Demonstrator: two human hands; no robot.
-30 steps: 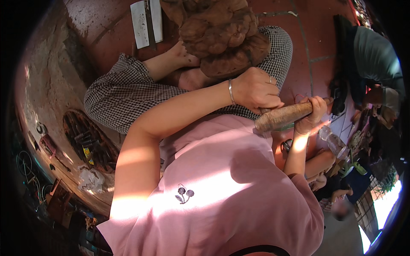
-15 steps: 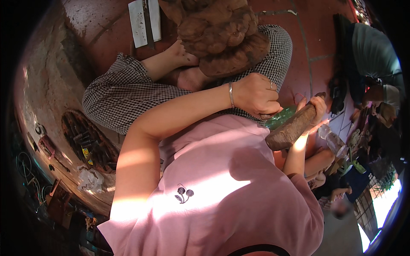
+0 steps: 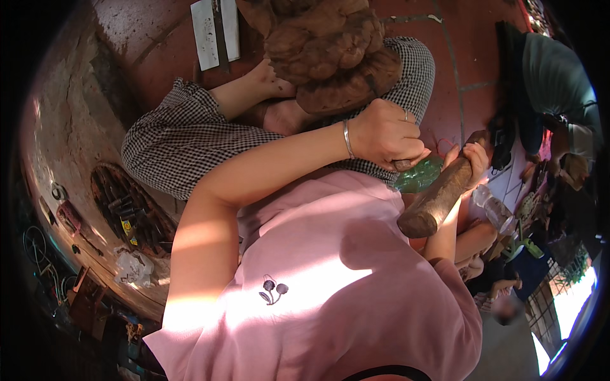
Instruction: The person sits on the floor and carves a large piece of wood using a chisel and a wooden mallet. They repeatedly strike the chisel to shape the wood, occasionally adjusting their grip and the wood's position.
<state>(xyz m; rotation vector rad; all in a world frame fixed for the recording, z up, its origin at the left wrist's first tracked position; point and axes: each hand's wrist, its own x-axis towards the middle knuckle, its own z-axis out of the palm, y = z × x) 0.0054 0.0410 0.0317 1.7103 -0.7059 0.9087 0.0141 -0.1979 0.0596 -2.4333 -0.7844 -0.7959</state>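
Fingers of the left hand (image 3: 381, 134), centre right of the frame: curled shut around a chisel (image 3: 416, 173), of which only the green handle end shows below the fist; a ring and a silver bracelet (image 3: 347, 140) are worn on this arm. Fingers of the right hand (image 3: 469, 162), right of centre: wrapped tight about the upper end of a wooden mallet (image 3: 438, 197), whose thick head slants down-left, just beside the green handle. Whether the two touch cannot be told. Carved wood block (image 3: 324, 54), top centre: brown, lumpy surface, resting against the checked trousers (image 3: 184, 140) and a bare foot (image 3: 270, 79). Pink shirt (image 3: 330, 279), lower centre. Pale flat strips (image 3: 216, 28), upper left, on the red tiled floor (image 3: 470, 38).
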